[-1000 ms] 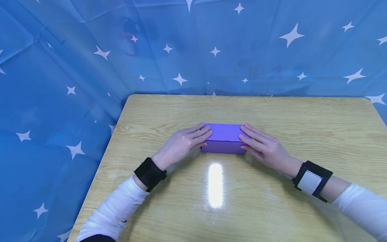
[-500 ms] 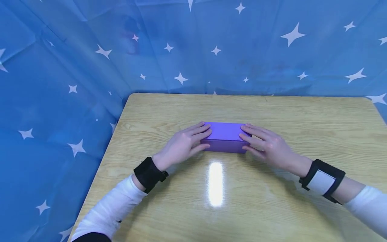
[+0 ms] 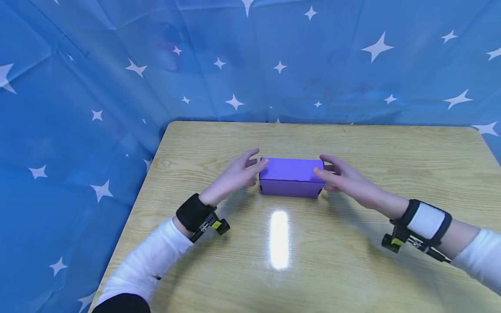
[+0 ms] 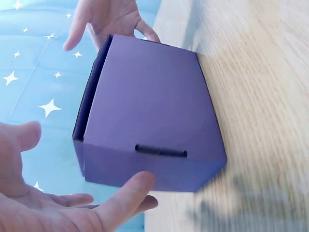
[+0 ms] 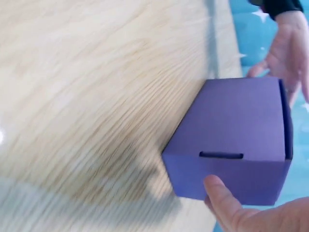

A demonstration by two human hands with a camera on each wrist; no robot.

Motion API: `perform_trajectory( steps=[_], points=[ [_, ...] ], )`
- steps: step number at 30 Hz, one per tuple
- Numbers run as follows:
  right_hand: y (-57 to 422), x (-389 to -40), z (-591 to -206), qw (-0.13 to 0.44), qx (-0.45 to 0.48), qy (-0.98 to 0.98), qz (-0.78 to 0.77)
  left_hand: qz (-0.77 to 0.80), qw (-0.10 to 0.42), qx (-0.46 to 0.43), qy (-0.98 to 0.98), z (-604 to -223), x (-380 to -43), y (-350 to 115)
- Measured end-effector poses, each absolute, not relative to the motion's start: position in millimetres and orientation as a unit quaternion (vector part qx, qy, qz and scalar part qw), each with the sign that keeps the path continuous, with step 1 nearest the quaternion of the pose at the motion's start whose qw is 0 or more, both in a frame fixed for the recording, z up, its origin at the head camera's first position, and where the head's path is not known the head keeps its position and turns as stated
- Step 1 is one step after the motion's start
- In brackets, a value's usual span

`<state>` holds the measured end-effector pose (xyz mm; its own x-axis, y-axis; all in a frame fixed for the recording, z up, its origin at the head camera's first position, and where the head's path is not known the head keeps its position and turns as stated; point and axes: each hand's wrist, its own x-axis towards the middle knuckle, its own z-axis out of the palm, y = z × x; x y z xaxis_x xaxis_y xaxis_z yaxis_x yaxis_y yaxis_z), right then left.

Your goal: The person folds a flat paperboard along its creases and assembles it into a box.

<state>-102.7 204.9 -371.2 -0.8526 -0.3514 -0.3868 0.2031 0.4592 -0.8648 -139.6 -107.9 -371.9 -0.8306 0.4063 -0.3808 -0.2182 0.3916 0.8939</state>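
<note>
A purple cardboard box (image 3: 291, 170) lies on the table with its lid down. Slots show at its ends in both wrist views. My left hand (image 3: 236, 176) is at the box's left end, thumb up by the top edge and fingers loosely bent. At the opposite end is my right hand (image 3: 346, 180), its thumb over the top edge in the head view. One fingertip of the left hand (image 4: 67, 203) is close to the end panel. A fingertip of the right hand (image 5: 241, 212) lies against or just before the other end; contact cannot be told.
The wood-grain table (image 3: 219, 269) has a bright light reflection in front of the box. A blue cloth with white stars (image 3: 250, 56) hangs behind it and on the left. Black straps with small devices (image 3: 424, 226) are worn on both wrists.
Both hands have come off the lid, where their fingers lay flat, and rolled thumbs-up out to the box's two ends. The box has stayed in about the same place.
</note>
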Motion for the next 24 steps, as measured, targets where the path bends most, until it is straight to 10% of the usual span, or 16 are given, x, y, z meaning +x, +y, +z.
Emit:
perform_trajectory(
  steps=[24],
  points=[
    [194.8, -110.1, -378.3, 0.3, -0.01, 0.795, -0.527, 0.534, 0.278, 0.095, 0.793, -382.8, -136.0, -98.2]
  ],
)
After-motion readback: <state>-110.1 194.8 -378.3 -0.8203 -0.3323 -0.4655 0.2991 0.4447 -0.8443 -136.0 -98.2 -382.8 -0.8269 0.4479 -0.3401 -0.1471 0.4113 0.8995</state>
